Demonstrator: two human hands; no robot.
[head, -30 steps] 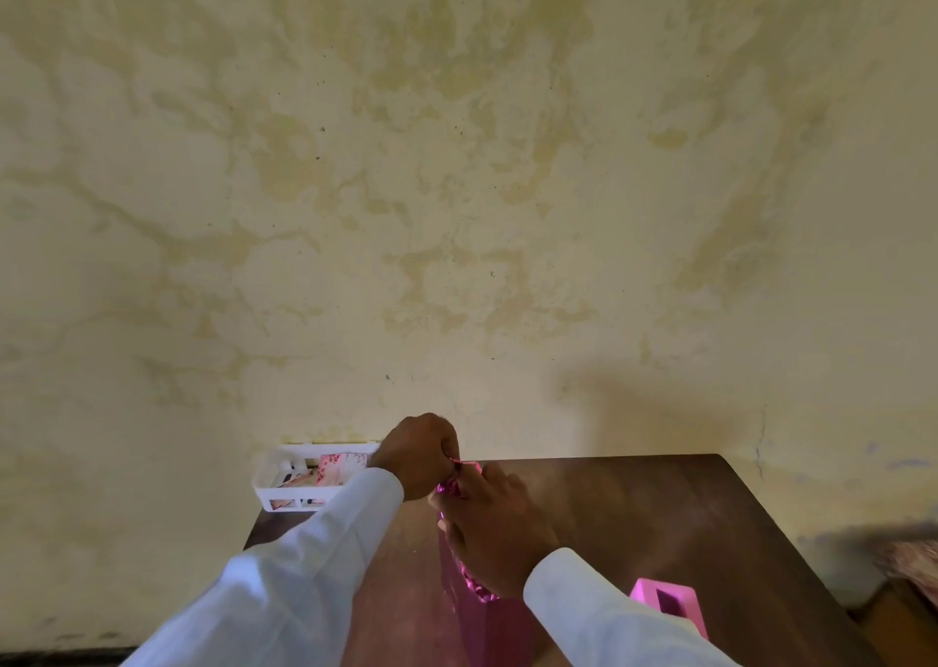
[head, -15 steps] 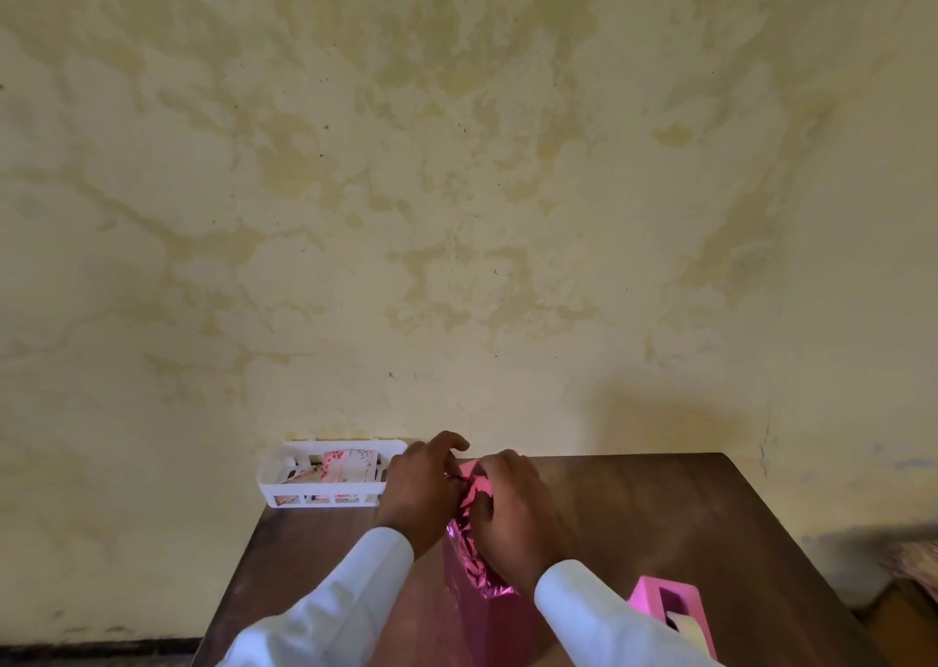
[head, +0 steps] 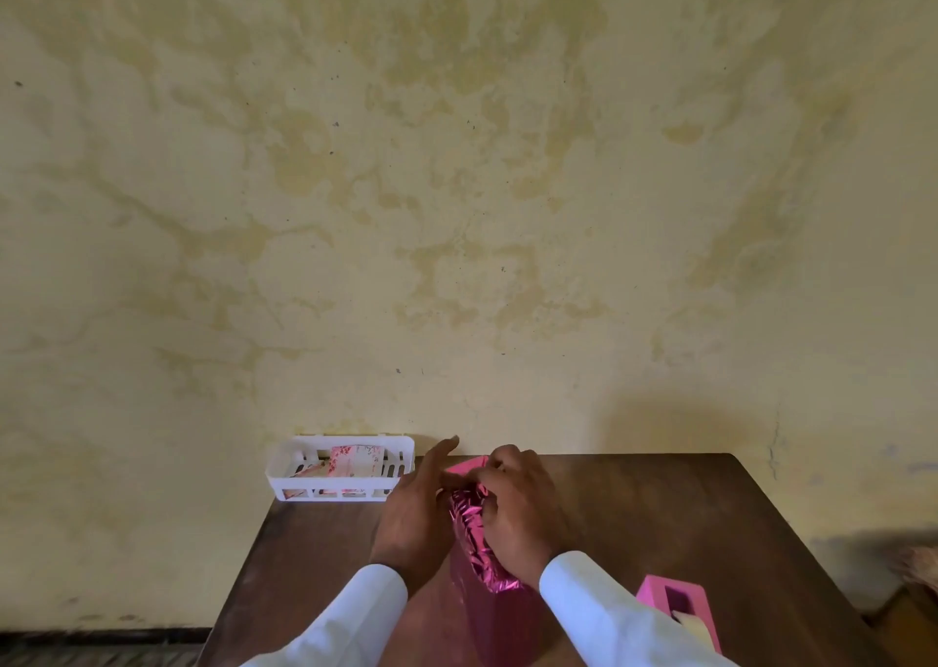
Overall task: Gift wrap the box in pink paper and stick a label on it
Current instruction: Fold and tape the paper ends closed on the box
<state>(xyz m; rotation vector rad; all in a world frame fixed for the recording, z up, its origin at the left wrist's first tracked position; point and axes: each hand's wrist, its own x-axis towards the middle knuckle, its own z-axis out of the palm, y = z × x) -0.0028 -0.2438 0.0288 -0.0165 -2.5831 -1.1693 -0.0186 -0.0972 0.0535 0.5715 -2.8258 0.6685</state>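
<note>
Dark table (head: 660, 514) against a stained wall (head: 457, 210): my left hand (head: 413, 514) lies straight-fingered against the box (head: 487, 616) standing mid-table, and my right hand (head: 517, 514) pinches the crumpled pink paper (head: 469, 529) at its top end. The sides look wrapped — end fold, tape and label remain, I judge, with the tape dispenser (head: 665, 595) at right and the basket (head: 284, 468) behind. Half a second ago the left fingers were curled on that fold.

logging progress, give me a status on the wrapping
Left hand flat against the pink paper, fingers straight. Right hand pinching the crumpled fold on top. Nothing in the way; tape dispenser off to the right.
</note>
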